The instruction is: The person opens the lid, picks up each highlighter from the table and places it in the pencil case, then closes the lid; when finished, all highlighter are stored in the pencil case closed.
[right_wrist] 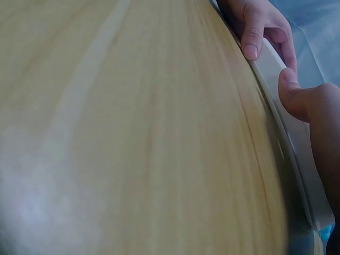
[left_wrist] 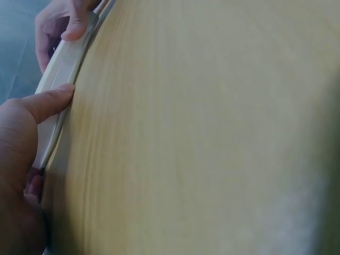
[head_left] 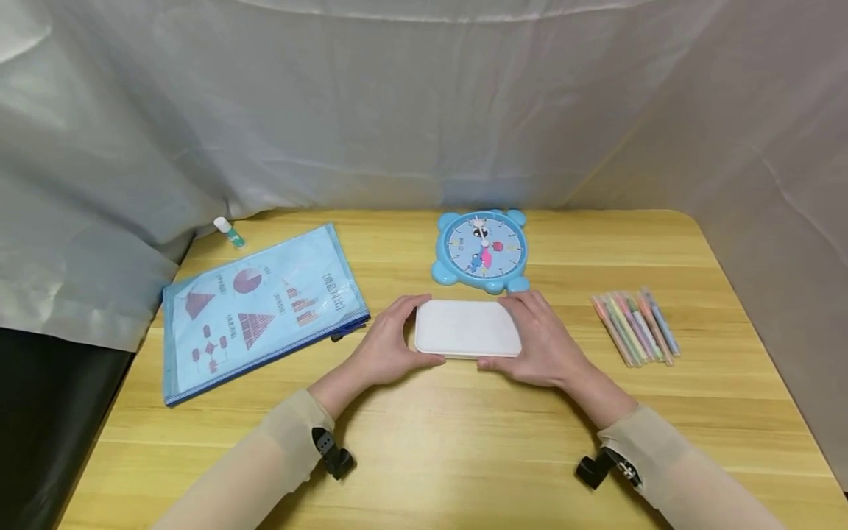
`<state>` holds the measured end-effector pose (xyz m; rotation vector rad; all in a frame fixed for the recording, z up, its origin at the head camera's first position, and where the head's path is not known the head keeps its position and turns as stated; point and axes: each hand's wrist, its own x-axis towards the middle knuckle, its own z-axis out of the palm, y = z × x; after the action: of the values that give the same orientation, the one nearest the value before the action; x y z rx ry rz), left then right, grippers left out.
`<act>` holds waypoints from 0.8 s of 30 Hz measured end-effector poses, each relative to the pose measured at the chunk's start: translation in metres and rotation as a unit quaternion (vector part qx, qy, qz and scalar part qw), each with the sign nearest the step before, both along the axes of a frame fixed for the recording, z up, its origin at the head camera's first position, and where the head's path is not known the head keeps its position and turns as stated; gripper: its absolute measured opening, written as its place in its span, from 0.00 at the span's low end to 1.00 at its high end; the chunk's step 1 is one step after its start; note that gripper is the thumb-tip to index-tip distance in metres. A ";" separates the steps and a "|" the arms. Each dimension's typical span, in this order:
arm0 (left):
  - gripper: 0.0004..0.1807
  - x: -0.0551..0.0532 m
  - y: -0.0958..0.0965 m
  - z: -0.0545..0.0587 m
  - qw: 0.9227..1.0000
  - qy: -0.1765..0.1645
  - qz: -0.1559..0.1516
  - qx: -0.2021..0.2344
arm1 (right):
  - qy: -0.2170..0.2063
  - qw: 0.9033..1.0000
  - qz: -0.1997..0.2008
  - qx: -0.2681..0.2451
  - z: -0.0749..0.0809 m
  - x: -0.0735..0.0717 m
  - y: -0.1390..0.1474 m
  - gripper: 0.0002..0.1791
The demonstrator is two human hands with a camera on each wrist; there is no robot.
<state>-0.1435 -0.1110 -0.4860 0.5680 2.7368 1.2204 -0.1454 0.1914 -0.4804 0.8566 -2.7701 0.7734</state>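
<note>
Both hands hold a flat white rectangular case with rounded corners, at the middle of the table. My left hand grips its left end, thumb along the near side and fingers round the far corner. At the right end, my right hand grips it the same way, its palm covering that end. In the left wrist view the left thumb presses on the case's side. The right wrist view has the right thumb against the same side. What the case contains is hidden.
Behind the case lies a blue toy clock. A blue zip folder printed with charts lies to the left, with a glue stick beyond it. Several coloured pens lie at the right. Grey cloth borders the wooden table.
</note>
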 end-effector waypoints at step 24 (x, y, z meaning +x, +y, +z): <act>0.62 0.003 -0.001 0.000 1.000 -0.007 -0.003 0.005 | -0.136 0.989 -0.049 0.010 0.032 -0.004 0.000 0.57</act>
<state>-0.1404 -0.1124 -0.4858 0.5645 2.7169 1.2340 -0.1495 0.1916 -0.4488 0.6540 -3.0330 0.9068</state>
